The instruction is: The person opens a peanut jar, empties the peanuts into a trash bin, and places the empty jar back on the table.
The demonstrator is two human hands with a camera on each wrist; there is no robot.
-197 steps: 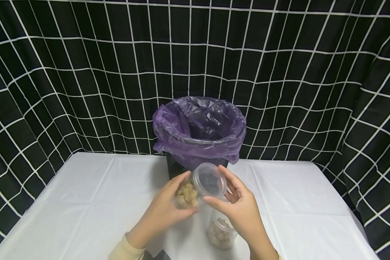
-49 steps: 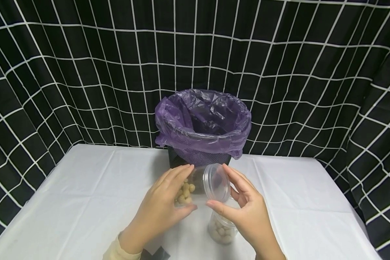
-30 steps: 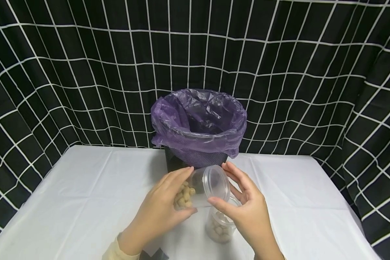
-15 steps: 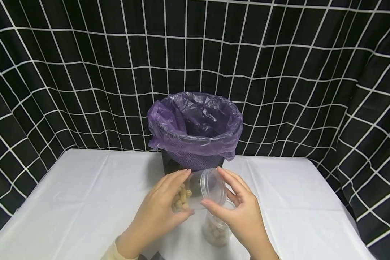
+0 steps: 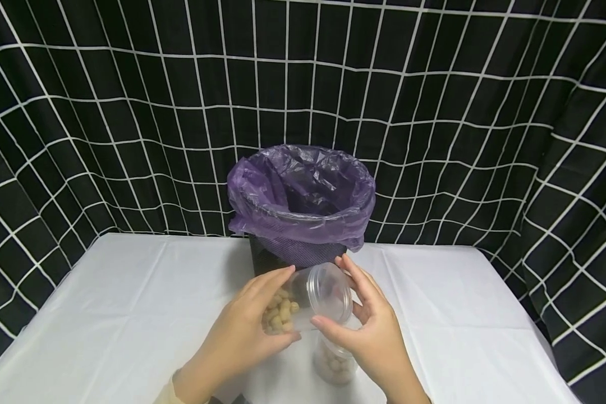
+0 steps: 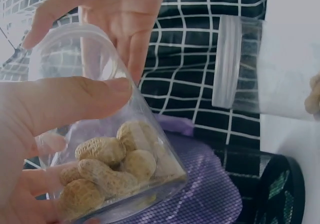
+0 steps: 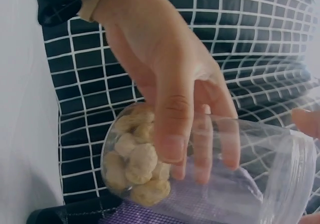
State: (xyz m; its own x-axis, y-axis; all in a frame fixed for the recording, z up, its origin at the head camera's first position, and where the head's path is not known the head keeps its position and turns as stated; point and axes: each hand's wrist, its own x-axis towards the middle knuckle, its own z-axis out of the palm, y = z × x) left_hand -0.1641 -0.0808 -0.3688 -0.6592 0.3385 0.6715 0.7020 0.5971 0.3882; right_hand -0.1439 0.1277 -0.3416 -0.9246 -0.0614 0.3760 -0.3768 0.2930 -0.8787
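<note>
My left hand (image 5: 237,325) grips a clear plastic jar (image 5: 303,292) round its lower end, with the jar tipped nearly onto its side. Unshelled peanuts (image 6: 107,179) lie gathered toward its base. At the other end my right hand (image 5: 371,325) holds the ridged clear lid (image 5: 328,292), thumb below and fingers above. In the right wrist view the left thumb lies across the jar wall over the peanuts (image 7: 142,166). Behind my right hand a second clear jar (image 5: 330,365) with pale contents stands upright on the table, its top partly hidden.
A black mesh bin (image 5: 265,255) lined with a purple plastic bag (image 5: 303,224) stands just beyond the jar. White cloth covers the table (image 5: 464,348). A black curtain with a white grid (image 5: 182,123) hangs around the back and sides.
Over the earlier frames the jar has tipped further sideways and its peanuts have shifted toward the base. In the last half second the right index finger shifts slightly at the lid; both hands stay put.
</note>
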